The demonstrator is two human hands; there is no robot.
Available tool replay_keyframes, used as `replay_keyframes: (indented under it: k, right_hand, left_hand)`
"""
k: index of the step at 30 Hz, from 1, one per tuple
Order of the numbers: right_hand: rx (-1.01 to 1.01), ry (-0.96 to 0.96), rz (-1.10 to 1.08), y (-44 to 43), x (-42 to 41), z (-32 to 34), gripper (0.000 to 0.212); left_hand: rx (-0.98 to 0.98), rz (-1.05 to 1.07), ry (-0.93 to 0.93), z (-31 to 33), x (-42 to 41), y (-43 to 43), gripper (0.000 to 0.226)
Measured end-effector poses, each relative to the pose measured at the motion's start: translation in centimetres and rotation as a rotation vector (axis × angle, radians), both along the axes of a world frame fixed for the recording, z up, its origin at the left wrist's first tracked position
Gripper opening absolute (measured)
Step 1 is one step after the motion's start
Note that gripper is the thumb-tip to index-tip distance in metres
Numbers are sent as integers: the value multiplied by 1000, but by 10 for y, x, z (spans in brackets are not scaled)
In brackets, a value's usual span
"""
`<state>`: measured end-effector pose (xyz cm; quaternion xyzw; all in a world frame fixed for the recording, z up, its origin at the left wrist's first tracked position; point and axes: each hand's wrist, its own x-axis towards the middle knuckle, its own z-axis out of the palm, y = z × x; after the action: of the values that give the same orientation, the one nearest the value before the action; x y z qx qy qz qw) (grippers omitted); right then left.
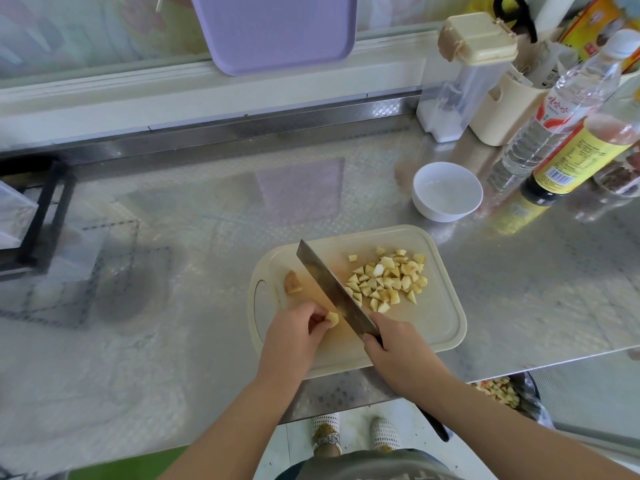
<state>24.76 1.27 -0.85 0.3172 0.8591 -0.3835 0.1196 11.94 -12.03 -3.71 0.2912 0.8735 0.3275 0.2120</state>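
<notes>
A cream cutting board (440, 323) lies on the steel counter. My right hand (398, 351) grips the handle of a cleaver (329, 285), whose blade stands edge-down across the board. My left hand (298, 330) pinches a small apple piece (332, 318) just left of the blade. A pile of diced apple (388, 278) sits on the board to the right of the blade. One leftover apple chunk (292, 282) lies on the board's left side.
A white bowl (446, 192) stands behind the board. Bottles (568, 109) and cream containers (467, 81) crowd the back right. A purple tray (273, 29) leans at the back. A black rack (38, 216) is at the left. A bin with scraps (502, 393) sits below the counter edge.
</notes>
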Motion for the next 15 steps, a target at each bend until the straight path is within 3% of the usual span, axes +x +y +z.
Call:
replay_keyframes:
  k: [15]
  right_hand:
    - [8,-33,35,-5,-7,2,14]
  left_hand:
    - [34,-42,67,0,0,0,6]
